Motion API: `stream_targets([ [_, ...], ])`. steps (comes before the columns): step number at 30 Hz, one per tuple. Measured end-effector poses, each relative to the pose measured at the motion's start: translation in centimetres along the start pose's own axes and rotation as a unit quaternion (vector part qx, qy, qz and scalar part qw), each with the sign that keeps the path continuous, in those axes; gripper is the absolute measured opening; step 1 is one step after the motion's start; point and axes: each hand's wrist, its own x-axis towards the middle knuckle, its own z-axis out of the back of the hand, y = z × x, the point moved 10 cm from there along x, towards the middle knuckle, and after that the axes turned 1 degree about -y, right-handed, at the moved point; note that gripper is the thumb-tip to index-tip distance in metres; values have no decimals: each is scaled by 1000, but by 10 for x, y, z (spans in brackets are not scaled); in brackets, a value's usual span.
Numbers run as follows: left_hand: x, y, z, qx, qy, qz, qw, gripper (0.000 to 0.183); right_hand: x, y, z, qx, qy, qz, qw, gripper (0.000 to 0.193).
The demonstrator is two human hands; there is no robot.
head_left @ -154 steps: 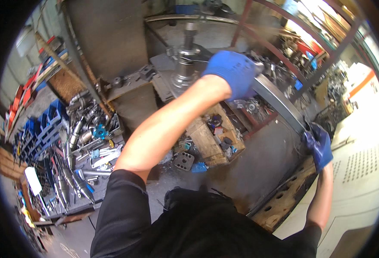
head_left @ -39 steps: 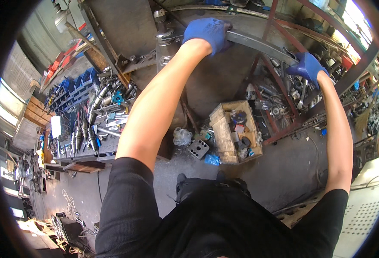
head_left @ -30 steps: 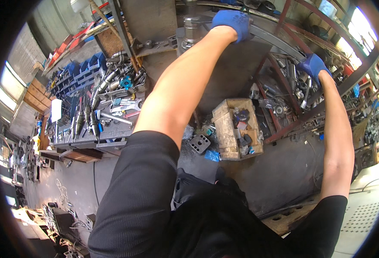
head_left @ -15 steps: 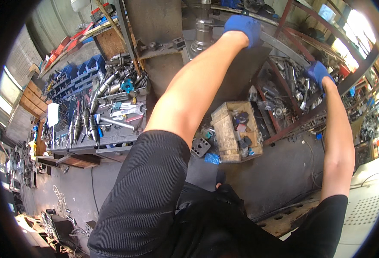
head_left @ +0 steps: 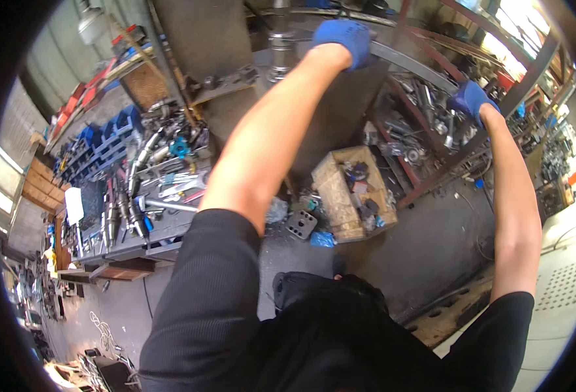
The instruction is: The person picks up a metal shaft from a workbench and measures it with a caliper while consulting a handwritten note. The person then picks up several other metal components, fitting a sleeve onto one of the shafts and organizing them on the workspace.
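My left hand (head_left: 344,40), in a blue glove, is closed around the left part of a long grey metal bar (head_left: 413,64) at the top of the view. Further right, my right hand (head_left: 469,102), gloved in blue too, is wrapped round the same bar near its other end. Both arms are stretched out ahead. Just left of my left hand stands a stepped, upright steel tool holder (head_left: 280,49). The fingers' undersides are hidden by the gloves' backs.
A workbench (head_left: 164,221) at left bears wrenches, tool holders and blue bins (head_left: 108,140). A wooden crate (head_left: 336,196) with small items sits on the floor, beside a metal block with holes (head_left: 301,224). A rusty red frame (head_left: 425,186) holds metal parts at right.
The whole view has shifted and tilted slightly. Both hands appear a little further left in the picture, still on the bar.
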Motion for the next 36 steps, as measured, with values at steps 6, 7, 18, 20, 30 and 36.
stream_targets([
  [6, -12, 14, -6, 14, 27, 15, 999, 35, 9, -8, 9, 97, 48, -5, 994, 53],
  [7, -9, 14, -7, 23, 23, 15, 999, 32, 4, -20, -9, 94, 31, -4, 995, 54],
  [18, -15, 24, -33, 98, 195, 46, 975, 26, -42, -88, -99, 95, 33, -118, 988, 33],
  [20, -11, 19, -25, 79, 122, 33, 989, 26, -94, -92, -188, 414, 113, -263, 864, 29],
  [30, -61, -112, -4, -57, 85, -136, 985, 78, -62, -188, -365, 760, 59, -482, 431, 19],
  [36, -216, -82, -99, -439, 48, 144, 885, 35, -22, -211, -432, 795, -114, -499, 325, 23],
])
